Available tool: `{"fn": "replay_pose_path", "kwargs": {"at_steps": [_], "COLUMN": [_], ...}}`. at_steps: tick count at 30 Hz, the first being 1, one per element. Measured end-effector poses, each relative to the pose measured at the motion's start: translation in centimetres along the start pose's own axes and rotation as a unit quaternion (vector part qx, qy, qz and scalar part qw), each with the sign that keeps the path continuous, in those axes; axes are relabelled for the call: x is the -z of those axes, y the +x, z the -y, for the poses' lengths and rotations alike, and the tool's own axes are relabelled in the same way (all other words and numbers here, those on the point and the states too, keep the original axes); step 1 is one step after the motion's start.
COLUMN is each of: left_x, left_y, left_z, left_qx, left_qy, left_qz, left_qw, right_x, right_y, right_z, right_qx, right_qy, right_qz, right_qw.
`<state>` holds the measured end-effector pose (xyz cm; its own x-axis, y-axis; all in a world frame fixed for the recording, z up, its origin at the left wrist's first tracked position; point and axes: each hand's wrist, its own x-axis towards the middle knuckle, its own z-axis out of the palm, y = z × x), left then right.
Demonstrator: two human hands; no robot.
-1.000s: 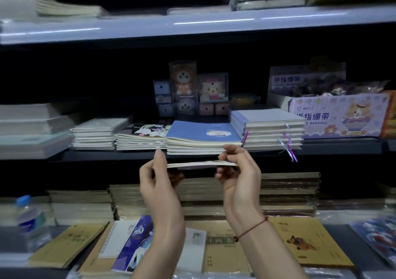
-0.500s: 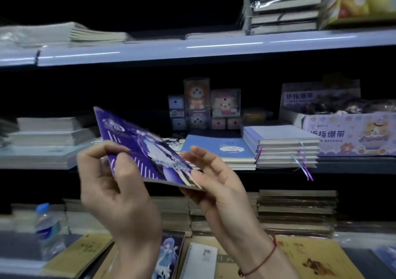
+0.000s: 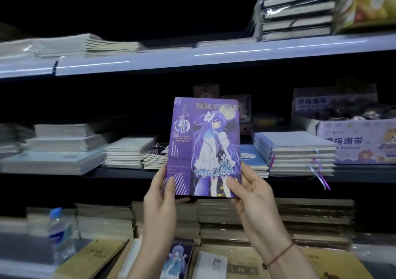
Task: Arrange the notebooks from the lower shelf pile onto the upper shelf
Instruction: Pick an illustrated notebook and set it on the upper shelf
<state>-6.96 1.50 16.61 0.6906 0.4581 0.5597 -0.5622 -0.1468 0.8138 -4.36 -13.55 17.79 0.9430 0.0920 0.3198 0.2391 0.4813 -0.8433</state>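
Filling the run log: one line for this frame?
phase: carry | left hand: holds notebook | right hand: holds notebook | notebook: upright, cover facing camera | not yet shelved

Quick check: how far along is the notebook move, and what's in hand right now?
Done: stacks already sit on the upper shelf. In hand: the purple notebook, upright and facing the camera, held by left hand and right hand at its bottom corners, not yet placed. Left: a matching notebook and others lie below.

Center frame, the left hand (image 3: pixel 159 201) and right hand (image 3: pixel 252 195) hold a purple notebook (image 3: pixel 204 148) upright by its lower corners, before the stacked shelves (image 3: pixel 192 58).
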Motion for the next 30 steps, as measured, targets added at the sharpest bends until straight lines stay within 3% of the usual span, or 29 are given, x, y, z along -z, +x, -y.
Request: {"fn": "replay_pose_path", "kwargs": {"at_steps": [10, 21, 30], "left_x": [-0.5, -0.1, 1.2], "left_y": [-0.5, -0.2, 1.3], "left_z": [0.2, 0.0, 0.5], "left_qx": [0.072, 0.086, 0.089], "left_qy": [-0.093, -0.139, -0.107], "left_qz": [-0.005, -0.048, -0.062], "left_qw": [0.993, 0.985, 0.988], "right_x": [0.3, 0.4, 0.5], "right_y": [0.2, 0.4, 0.4], "right_z": [0.0, -0.9, -1.6], "right_qx": [0.016, 0.055, 0.075], "right_qy": [-0.022, -0.079, -0.16], "right_qz": [-0.015, 0.007, 0.056], "right_qw": [1.0, 0.995, 0.983]}}
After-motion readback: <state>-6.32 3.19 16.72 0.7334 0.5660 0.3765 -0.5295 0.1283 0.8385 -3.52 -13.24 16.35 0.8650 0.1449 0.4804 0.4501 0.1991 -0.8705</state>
